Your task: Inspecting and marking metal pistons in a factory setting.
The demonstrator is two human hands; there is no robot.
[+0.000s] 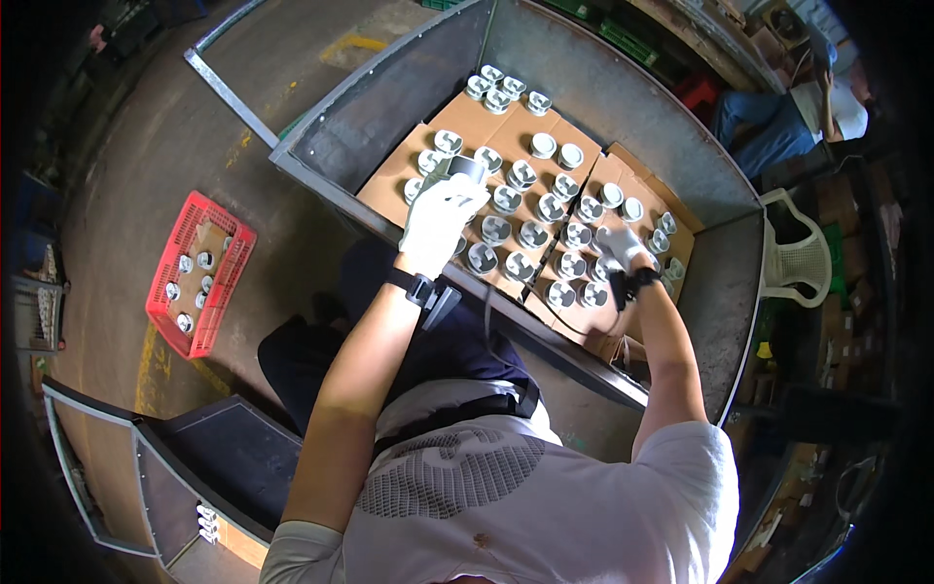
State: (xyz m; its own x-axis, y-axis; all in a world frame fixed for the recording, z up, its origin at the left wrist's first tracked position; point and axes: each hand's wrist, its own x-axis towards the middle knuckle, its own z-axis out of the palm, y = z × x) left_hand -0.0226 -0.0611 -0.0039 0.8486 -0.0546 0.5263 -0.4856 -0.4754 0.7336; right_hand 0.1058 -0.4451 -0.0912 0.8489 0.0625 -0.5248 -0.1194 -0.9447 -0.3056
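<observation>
Gloved left hand (440, 222) grips a metal piston (470, 167) at its fingertips, over the cardboard (389, 190); blurred right hand (621, 247) is among other pistons (578, 237), its grip unclear.

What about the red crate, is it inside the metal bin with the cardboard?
No, the red crate stands outside the metal bin, apart from it to the left.

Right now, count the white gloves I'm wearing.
2: one on the left hand, which holds a metal part; one on the right hand, among pistons. Neither is hidden.
</observation>
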